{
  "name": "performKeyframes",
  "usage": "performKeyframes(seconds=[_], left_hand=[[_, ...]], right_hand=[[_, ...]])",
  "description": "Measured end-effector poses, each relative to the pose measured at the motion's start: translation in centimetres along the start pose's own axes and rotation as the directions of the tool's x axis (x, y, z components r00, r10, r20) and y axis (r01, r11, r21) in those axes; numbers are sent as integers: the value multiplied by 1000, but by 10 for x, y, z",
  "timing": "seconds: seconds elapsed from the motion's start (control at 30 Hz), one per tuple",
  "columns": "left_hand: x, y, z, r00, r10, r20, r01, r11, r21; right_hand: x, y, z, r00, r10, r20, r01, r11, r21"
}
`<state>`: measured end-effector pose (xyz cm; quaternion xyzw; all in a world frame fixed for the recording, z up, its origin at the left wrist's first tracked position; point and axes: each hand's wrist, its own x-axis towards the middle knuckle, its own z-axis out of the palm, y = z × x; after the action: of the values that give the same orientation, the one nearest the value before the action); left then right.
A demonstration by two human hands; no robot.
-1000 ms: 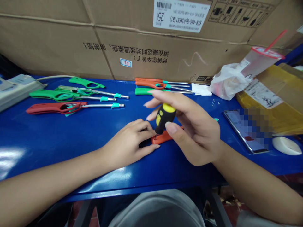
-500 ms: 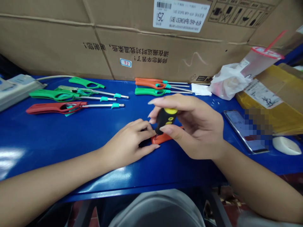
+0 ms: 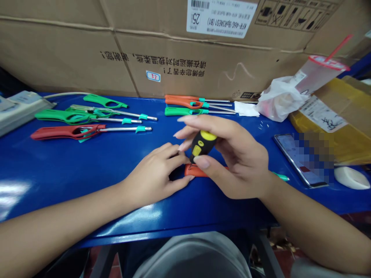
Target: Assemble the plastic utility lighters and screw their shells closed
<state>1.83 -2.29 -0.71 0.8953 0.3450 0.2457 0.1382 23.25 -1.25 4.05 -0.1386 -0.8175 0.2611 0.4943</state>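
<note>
On the blue table an orange gas lighter (image 3: 198, 171) lies flat, mostly covered by my right hand; a teal tip shows beyond the wrist. My left hand (image 3: 159, 172) is closed on the lighter's left end, pinching it between thumb and fingers. A short black-and-yellow screwdriver (image 3: 203, 146) is gripped by my right hand (image 3: 237, 154), thumb on the near side and fingers behind. It stands tilted, its lower end at the lighter's left end. Its blade is mostly hidden.
Red (image 3: 63, 133) and green lighters (image 3: 55, 115) with metal barrels lie at left, some with loose casings. Orange (image 3: 182, 101) and green ones lie at the back. A cardboard box (image 3: 87, 50) walls the far side. At right are a phone (image 3: 298, 160), mouse (image 3: 351, 178) and drink cup (image 3: 319, 73).
My right hand and the screwdriver have turned slightly, with the fingers shifted left. The lighter has swung a little, so its teal tip now shows past my wrist.
</note>
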Motion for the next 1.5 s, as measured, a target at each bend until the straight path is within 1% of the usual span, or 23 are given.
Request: performKeyframes(seconds=[0.1, 0.2, 0.27, 0.33, 0.47, 0.53, 0.6, 0.63, 0.7, 0.77, 0.8, 0.87, 0.93, 1.03, 1.07, 1.13, 1.23, 1.3, 1.4, 1.5], left_hand=[[0, 0, 0, 1000, -2, -9, 3, 1000, 18], [0, -2, 1, 1000, 22, 21, -23, 999, 25], [0, -3, 2, 999, 28, 37, -29, 999, 16], [-1, -2, 3, 999, 0, 41, 0, 1000, -2], [0, 2, 1, 998, -52, 46, 55, 997, -60], [1, 4, -1, 997, -56, 54, 59, 996, -72], [2, 4, -3, 998, -38, 58, 40, 998, -44], [3, 3, -5, 998, -25, 62, 27, 999, -27], [4, 3, -9, 997, -18, 76, 19, 1000, -12], [6, 3, -15, 993, -46, 112, 48, 999, -14], [7, 3, -19, 988, -67, 139, 69, 998, -11], [9, 4, -27, 976, -104, 194, 101, 995, 23], [10, 5, -34, 961, -130, 243, 114, 990, 80], [10, 7, -41, 945, -149, 290, 106, 982, 158], [9, 7, -41, 943, -149, 296, 102, 980, 170], [8, 6, -37, 947, -137, 290, 92, 982, 163], [6, 4, -26, 967, -98, 234, 74, 991, 110], [5, 3, -18, 979, -76, 190, 63, 995, 74], [5, 1, -9, 983, -56, 177, 51, 998, 36], [6, 0, -7, 981, -49, 185, 44, 998, 34]], right_hand=[[-2, -1, -1, 997, 55, 50, -56, 998, 21], [-3, 0, 0, 997, 63, 43, -66, 995, 75], [-3, 1, 1, 998, 54, 39, -58, 993, 106], [-3, 0, 2, 998, 37, 43, -42, 992, 116], [-2, -2, 3, 999, 8, 51, -12, 996, 84], [-2, -3, 3, 998, -9, 62, 3, 995, 100], [0, -5, 1, 999, 11, 47, -17, 990, 139], [1, -5, -1, 999, 38, 13, -40, 988, 148], [6, -6, -7, 987, 111, -117, -97, 988, 118], [12, -4, -18, 945, 152, -289, -148, 988, 35], [14, -1, -25, 924, 161, -347, -171, 985, 1], [15, 9, -40, 901, 192, -389, -219, 975, -26], [10, 26, -54, 895, 269, -357, -301, 953, -35], [-8, 56, -68, 872, 395, -289, -429, 901, -61], [-14, 65, -70, 871, 424, -249, -457, 884, -95], [-25, 77, -73, 878, 460, -133, -478, 839, -259], [-33, 84, -75, 882, 467, -65, -456, 809, -370], [-34, 83, -76, 889, 458, 14, -403, 795, -454], [-33, 81, -77, 876, 463, 132, -333, 781, -528], [-32, 78, -79, 875, 464, 140, -324, 774, -545]])
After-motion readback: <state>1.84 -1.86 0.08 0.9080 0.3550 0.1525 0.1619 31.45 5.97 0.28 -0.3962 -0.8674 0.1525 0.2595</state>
